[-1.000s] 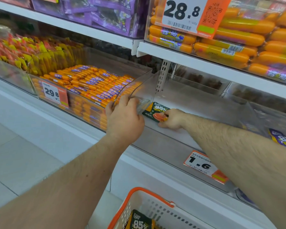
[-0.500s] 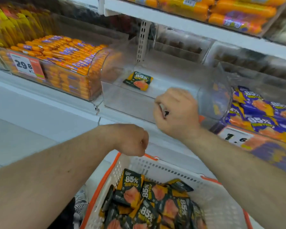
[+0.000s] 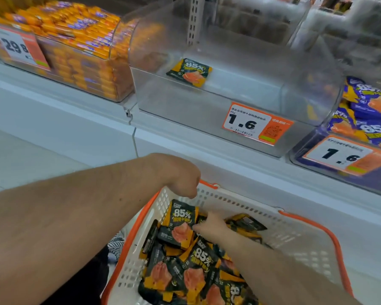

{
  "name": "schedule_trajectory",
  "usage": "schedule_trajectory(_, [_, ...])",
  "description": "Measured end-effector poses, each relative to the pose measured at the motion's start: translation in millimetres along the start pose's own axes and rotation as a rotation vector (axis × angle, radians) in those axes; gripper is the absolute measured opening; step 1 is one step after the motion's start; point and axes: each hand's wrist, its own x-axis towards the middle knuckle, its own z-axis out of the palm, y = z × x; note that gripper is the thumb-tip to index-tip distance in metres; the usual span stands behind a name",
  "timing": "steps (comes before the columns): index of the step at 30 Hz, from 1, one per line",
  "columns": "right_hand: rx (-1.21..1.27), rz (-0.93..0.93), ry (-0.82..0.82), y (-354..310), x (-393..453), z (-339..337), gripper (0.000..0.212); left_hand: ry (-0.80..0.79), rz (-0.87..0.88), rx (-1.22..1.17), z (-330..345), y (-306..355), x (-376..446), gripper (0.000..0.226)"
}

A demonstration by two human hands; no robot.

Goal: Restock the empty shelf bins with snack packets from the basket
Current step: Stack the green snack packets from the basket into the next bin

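A white basket (image 3: 295, 234) with orange handles sits low in front of the shelf, holding several black-and-orange snack packets (image 3: 198, 260). My right hand (image 3: 209, 225) is down inside it, fingers stretched onto the pile and thumb against an upright packet (image 3: 182, 216). My left hand (image 3: 180, 179) hovers curled as a fist over the basket's far left rim, with nothing seen in it. Above, a clear shelf bin (image 3: 240, 93) holds a single snack packet (image 3: 189, 72) lying flat near its left side.
Left of that bin a clear bin is full of orange sausage sticks (image 3: 75, 51). Purple snack packets (image 3: 365, 111) fill the bin to the right. An orange 1.6 price tag (image 3: 255, 124) hangs on the bin's front. The white shelf ledge (image 3: 207, 150) juts out above the basket.
My right hand left a packet in the clear bin, drew back and dropped into the basket. My left hand came off the bin's edge and lowered to the basket rim. My view tilted down.
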Motion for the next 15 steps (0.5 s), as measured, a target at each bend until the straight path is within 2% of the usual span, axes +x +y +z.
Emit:
schedule_trajectory(2, [0.102,0.153,0.006,13.0,28.4,29.5,0.052,-0.008,-0.007,0.012,3.3,-1.6,1.4,0.039])
schedule_trajectory(3, [0.138,0.192,0.022,19.5,44.0,44.1,0.059,-0.012,-0.010,0.012,4.8,-2.7,2.3,0.038])
schedule_trajectory(5, [0.152,0.239,0.115,23.5,60.8,64.2,0.054,-0.012,-0.010,0.005,6.7,-4.8,3.0,0.038])
schedule_trajectory(9, [0.005,0.283,0.303,-2.4,39.4,62.4,0.044,-0.012,-0.019,-0.010,8.2,-8.1,2.5,0.038])
schedule_trajectory(11, [-0.079,0.294,0.315,-10.8,33.8,59.1,0.038,-0.025,-0.024,-0.018,8.0,-9.3,0.6,0.037])
schedule_trajectory(15, [0.027,0.207,0.300,-22.3,15.1,42.9,0.013,0.016,-0.035,-0.025,-3.5,-12.5,-6.9,0.038])
